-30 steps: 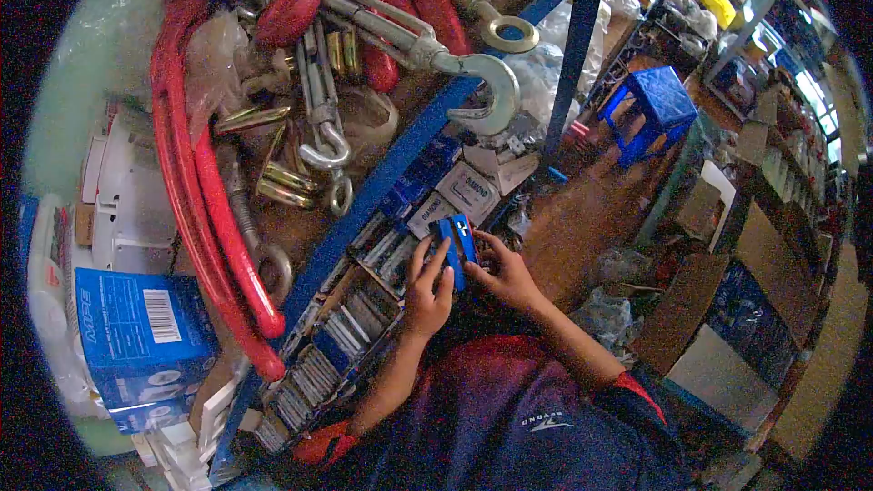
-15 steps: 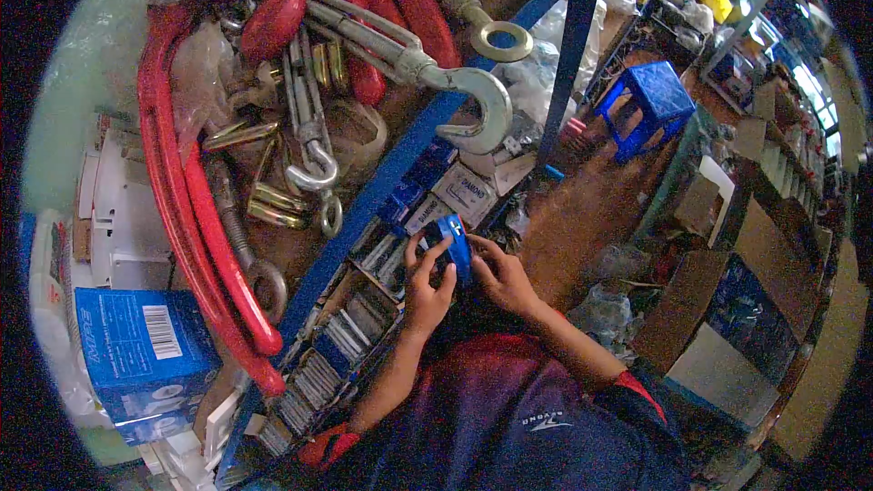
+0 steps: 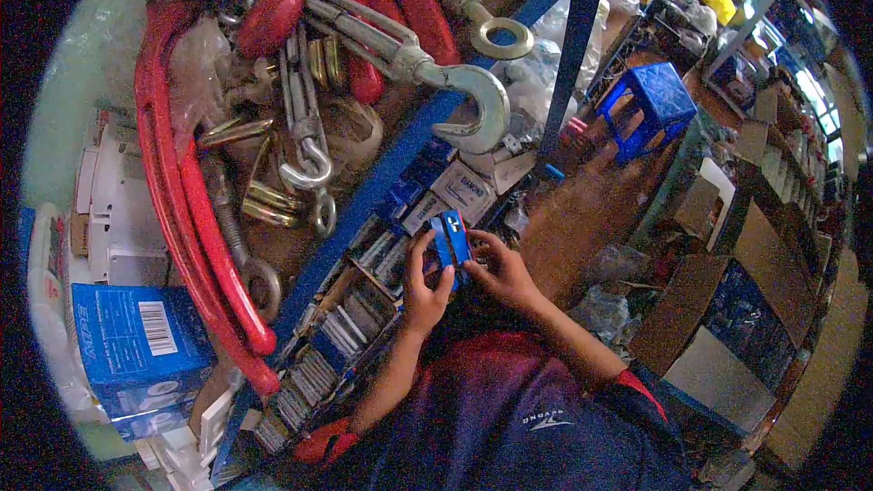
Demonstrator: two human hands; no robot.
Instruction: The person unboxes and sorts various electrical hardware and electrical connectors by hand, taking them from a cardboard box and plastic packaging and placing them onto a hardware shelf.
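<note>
A small blue box (image 3: 449, 238) with a white mark near its top is held upright in front of my chest. My left hand (image 3: 426, 289) grips its left side, thumb at the lower edge and fingers along the side. From the right, my right hand (image 3: 502, 275) closes on the box with thumb and index finger. Just beyond it, white cartons marked DIAMOND (image 3: 464, 188) lie on the lower shelf. Left of my hands, a divided tray (image 3: 359, 305) holds stacks of flat grey pieces.
A blue metal frame bar (image 3: 364, 177) runs diagonally beside the shelf. Above it lie a large hook turnbuckle (image 3: 477, 105), red bars (image 3: 173, 191) and brass-coloured sleeves (image 3: 271, 200). A blue stool (image 3: 650, 105) stands on the floor, with open cardboard boxes (image 3: 718, 345) at right.
The blue box has turned so that its broad face shows. My left fingers have shifted from over its top to its left side, and my right hand has moved slightly left against it.
</note>
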